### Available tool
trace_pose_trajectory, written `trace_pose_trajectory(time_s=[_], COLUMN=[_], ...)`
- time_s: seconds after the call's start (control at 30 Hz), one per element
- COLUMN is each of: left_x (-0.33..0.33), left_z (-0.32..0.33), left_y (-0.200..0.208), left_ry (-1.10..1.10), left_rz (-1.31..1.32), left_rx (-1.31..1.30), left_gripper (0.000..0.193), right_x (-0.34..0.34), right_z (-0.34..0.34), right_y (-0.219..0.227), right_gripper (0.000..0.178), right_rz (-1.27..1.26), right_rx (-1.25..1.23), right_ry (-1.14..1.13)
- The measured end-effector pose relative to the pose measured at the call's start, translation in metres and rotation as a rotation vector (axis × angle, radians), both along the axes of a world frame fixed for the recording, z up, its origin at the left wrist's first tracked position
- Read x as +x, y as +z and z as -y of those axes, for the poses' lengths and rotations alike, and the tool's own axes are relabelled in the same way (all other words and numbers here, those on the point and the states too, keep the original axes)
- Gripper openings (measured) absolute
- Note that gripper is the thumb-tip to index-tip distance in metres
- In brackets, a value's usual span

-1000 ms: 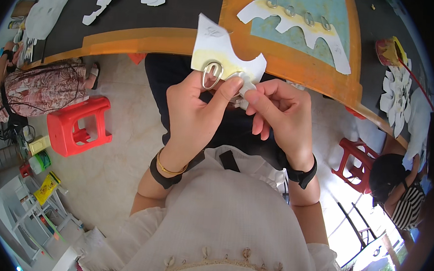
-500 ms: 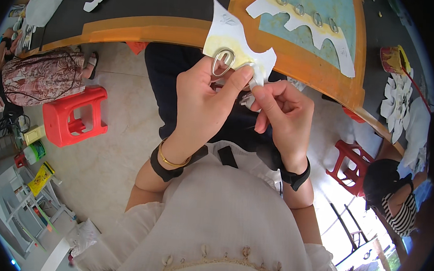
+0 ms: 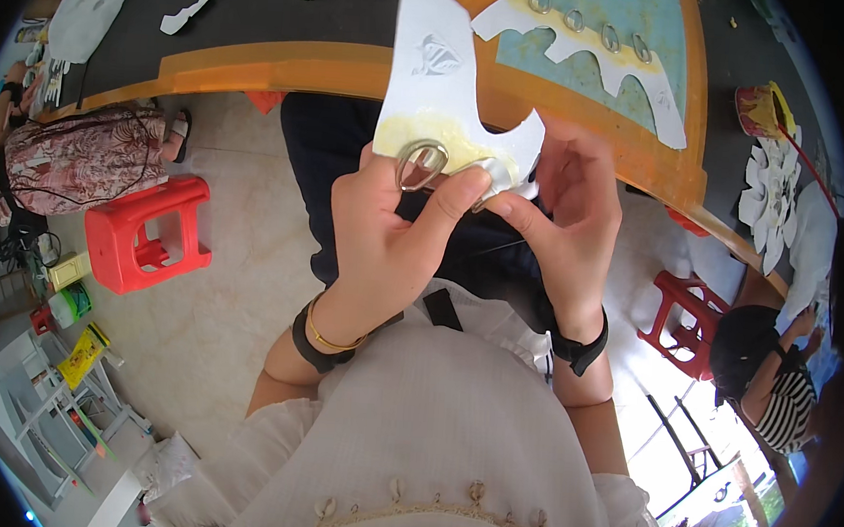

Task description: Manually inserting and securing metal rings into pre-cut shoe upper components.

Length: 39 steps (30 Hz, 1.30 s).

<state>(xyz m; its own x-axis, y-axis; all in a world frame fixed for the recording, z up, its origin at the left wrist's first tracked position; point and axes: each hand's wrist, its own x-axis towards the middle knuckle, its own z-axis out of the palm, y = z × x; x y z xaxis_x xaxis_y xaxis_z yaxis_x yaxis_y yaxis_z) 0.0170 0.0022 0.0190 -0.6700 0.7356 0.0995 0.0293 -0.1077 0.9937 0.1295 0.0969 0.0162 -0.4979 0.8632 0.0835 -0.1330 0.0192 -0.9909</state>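
White cutout above our lap now shows more surface, likely easing work on its edge. Our left hand pinches it by a metal ring; whether our right hand grips, we cannot tell. Beyond lies the counter.

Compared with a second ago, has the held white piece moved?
Yes: against the table, the white piece now reaches farther up in the view.

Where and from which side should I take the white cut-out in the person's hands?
Probably best to pinch the white cut-out by its tall upper part, coming from the far side: that narrowing end stands free, while the yellow-stained lower edge bears an oval loop and is gripped by the left hand.
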Motion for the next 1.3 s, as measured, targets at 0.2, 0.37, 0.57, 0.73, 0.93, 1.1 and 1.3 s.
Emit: trace_pose_trajectory(time_s=[0.2, 0.37, 0.57, 0.73, 0.93, 1.1, 1.3], left_x=[0.000, -0.010, -0.018, -0.015, -0.006, 0.003, 0.002], left_z=[-0.001, 0.003, 0.002, -0.003, -0.005, -0.006, -0.009], left_y=[0.015, 0.010, 0.022, 0.007, 0.009, 0.006, 0.010], left_ry=[-0.040, -0.048, -0.351, -0.470, -0.285, -0.174, -0.217], left_rz=[0.091, -0.075, 0.578, 0.842, 0.605, 0.446, 0.471], left_rx=[0.022, -0.072, -0.031, 0.076, -0.027, -0.021, -0.040], left_gripper=[0.021, 0.021, 0.021, 0.024, 0.025, 0.025, 0.025], right_x=[0.010, 0.012, 0.014, 0.014, 0.011, 0.000, 0.001], right_z=[-0.011, -0.007, -0.012, -0.010, -0.017, -0.009, -0.001], right_y=[-0.004, 0.005, 0.009, 0.012, 0.002, -0.001, -0.002], right_gripper=[0.023, 0.013, 0.012, 0.013, 0.045, 0.053, 0.033], right_rz=[0.045, 0.171, 0.047, 0.042, 0.067, 0.304, 0.168], right_rx=[0.340, 0.197, 0.159, -0.138, 0.043, 0.528, 0.125], right_ry=[0.228, 0.209, 0.393, 0.438, 0.392, 0.061, 0.140])
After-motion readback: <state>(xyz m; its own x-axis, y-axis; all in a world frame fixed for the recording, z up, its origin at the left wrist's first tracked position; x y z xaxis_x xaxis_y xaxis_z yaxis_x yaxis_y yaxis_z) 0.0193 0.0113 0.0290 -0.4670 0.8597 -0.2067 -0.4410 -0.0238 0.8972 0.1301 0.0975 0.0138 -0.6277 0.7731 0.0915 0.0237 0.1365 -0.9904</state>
